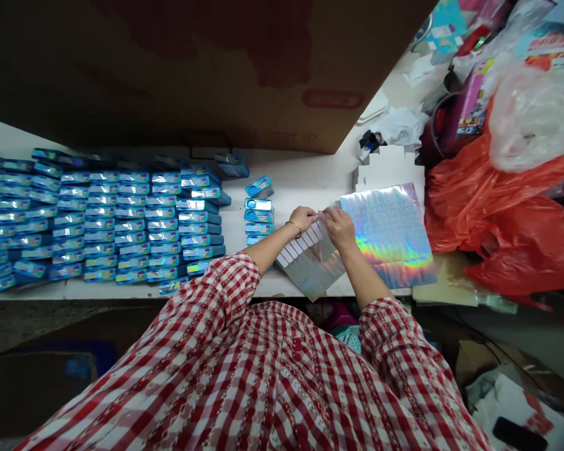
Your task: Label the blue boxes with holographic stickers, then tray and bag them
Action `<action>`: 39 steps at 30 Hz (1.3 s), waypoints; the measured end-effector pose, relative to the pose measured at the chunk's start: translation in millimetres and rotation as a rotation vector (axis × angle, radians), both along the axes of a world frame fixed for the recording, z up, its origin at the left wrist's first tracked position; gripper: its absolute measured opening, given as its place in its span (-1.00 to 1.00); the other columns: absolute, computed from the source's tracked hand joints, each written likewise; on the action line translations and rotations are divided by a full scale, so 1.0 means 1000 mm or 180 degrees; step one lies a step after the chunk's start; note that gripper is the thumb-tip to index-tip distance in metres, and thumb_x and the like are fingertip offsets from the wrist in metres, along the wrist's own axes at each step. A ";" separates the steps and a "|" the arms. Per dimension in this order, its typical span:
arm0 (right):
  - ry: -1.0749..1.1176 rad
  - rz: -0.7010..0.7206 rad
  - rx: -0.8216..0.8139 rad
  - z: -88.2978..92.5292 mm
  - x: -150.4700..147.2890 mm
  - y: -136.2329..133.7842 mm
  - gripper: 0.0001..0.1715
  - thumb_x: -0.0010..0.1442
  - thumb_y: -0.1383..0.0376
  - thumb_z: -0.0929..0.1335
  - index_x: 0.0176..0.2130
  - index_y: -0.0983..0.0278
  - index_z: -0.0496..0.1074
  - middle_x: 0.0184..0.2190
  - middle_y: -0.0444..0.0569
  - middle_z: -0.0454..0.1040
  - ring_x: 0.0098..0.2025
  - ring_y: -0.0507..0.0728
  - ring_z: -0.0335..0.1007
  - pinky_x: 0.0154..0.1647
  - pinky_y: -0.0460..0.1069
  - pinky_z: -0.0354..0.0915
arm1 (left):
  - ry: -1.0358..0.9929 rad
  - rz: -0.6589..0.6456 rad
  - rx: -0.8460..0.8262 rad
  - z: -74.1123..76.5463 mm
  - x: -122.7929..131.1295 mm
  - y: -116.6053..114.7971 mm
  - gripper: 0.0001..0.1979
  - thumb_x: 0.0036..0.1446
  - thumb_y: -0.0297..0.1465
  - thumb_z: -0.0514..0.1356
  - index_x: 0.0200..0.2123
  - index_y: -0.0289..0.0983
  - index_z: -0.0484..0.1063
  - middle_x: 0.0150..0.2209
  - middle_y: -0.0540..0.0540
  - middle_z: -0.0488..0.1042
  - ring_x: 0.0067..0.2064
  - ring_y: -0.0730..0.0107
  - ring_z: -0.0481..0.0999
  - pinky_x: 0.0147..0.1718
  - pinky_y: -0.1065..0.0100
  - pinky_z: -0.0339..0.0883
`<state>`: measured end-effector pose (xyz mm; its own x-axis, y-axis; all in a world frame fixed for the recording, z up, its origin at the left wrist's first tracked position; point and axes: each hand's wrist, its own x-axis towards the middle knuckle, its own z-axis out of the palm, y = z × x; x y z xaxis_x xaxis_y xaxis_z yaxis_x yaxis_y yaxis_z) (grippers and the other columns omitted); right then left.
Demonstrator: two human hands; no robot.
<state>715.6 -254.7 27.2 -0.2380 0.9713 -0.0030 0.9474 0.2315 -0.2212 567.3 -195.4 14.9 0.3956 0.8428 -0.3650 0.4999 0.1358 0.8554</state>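
Observation:
A silvery sticker sheet (316, 268) lies slanted on the white worktop, with a row of white rectangular patches along its upper left side. At its upper corner my left hand (303, 218) and my right hand (340, 228) meet, fingertips pinched together. Both are closed on the sheet's edge; whether a loose sticker sits between the fingers is too small to tell. Beside my right hand rests a larger stack of shiny rainbow-silver sheets (389, 235). Left of my left hand stands a short column of small blue boxes (259, 216).
Rows of stacked blue boxes (134, 228) fill the worktop's left side. A big brown cardboard box (207, 75) looms along the back. White card pieces (389, 168) lie behind the silver sheets. Red plastic bags (502, 219) and a clear bag (536, 119) crowd the right.

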 end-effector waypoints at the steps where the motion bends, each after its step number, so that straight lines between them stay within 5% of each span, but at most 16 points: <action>1: 0.0014 0.0058 0.0007 0.002 0.003 -0.002 -0.61 0.31 0.30 0.13 -0.06 0.21 0.45 -0.04 0.04 0.41 -0.13 0.15 0.24 -0.11 0.07 0.14 | -0.0051 0.0026 -0.0075 0.000 0.000 -0.001 -0.87 -0.08 -0.44 0.20 -0.57 -0.35 0.51 -0.67 0.09 0.32 -0.52 0.54 0.24 -0.46 0.46 0.13; 5: 0.0050 0.0337 -0.0045 0.013 0.010 -0.008 -0.63 0.32 0.28 0.13 -0.08 0.23 0.45 -0.03 0.02 0.43 -0.15 0.13 0.27 -0.11 0.05 0.15 | -0.0213 0.0187 -0.0346 0.001 -0.002 -0.003 -0.88 -0.10 -0.46 0.19 -0.51 -0.36 0.53 -0.62 0.08 0.37 -0.49 0.52 0.29 -0.41 0.45 0.17; 10: -0.0136 0.0157 0.0165 0.022 0.009 -0.013 -0.59 0.32 0.30 0.12 0.06 0.24 0.36 0.03 0.07 0.39 -0.07 0.16 0.27 -0.08 0.06 0.17 | -0.0419 0.0136 -0.0463 0.009 -0.005 -0.007 -0.90 -0.11 -0.46 0.19 -0.51 -0.36 0.52 -0.60 0.08 0.38 -0.47 0.51 0.31 -0.39 0.45 0.20; 17: 0.0103 0.0406 0.0204 0.014 0.010 -0.018 -0.60 0.32 0.33 0.12 0.02 0.25 0.39 0.05 0.09 0.39 -0.04 0.15 0.31 -0.04 0.09 0.24 | -0.0583 0.0074 -0.0345 0.017 -0.010 -0.011 -0.90 -0.12 -0.45 0.19 -0.55 -0.35 0.49 -0.59 0.07 0.39 -0.46 0.50 0.32 -0.39 0.45 0.21; 24: 0.0297 0.0172 0.0282 0.019 0.007 -0.014 -0.58 0.31 0.33 0.12 0.05 0.24 0.38 0.08 0.09 0.36 0.06 0.17 0.28 0.07 0.13 0.23 | -0.0670 -0.0002 -0.0168 0.019 -0.011 -0.012 -0.90 -0.11 -0.44 0.19 -0.56 -0.34 0.48 -0.62 0.07 0.39 -0.45 0.50 0.34 -0.36 0.45 0.24; 29: 0.0513 0.0496 0.0215 0.007 0.013 -0.014 -0.56 0.32 0.32 0.10 0.07 0.26 0.36 0.12 0.08 0.34 0.13 0.16 0.24 0.13 0.15 0.22 | -0.0734 0.0051 -0.0268 0.021 -0.008 -0.015 -0.91 -0.10 -0.45 0.20 -0.55 -0.35 0.48 -0.58 0.05 0.43 -0.45 0.50 0.36 -0.34 0.44 0.26; 33: 0.0772 0.0294 0.0308 0.003 0.016 -0.021 -0.60 0.32 0.30 0.11 0.00 0.23 0.40 0.10 0.07 0.37 0.13 0.13 0.25 0.11 0.13 0.24 | -0.0722 0.0068 -0.0346 0.018 -0.009 -0.016 -0.92 -0.10 -0.46 0.20 -0.52 -0.34 0.50 -0.55 0.04 0.46 -0.43 0.49 0.38 -0.33 0.44 0.28; 39: 0.0212 0.0222 0.0239 0.042 0.016 -0.036 -0.70 0.29 0.31 0.17 -0.25 0.25 0.47 0.05 0.07 0.40 0.04 0.16 0.28 0.01 0.10 0.23 | -0.0152 0.0107 -0.0078 0.007 -0.007 -0.011 -0.91 -0.04 -0.49 0.20 -0.52 -0.30 0.51 -0.48 -0.03 0.50 -0.34 0.37 0.43 -0.24 0.36 0.29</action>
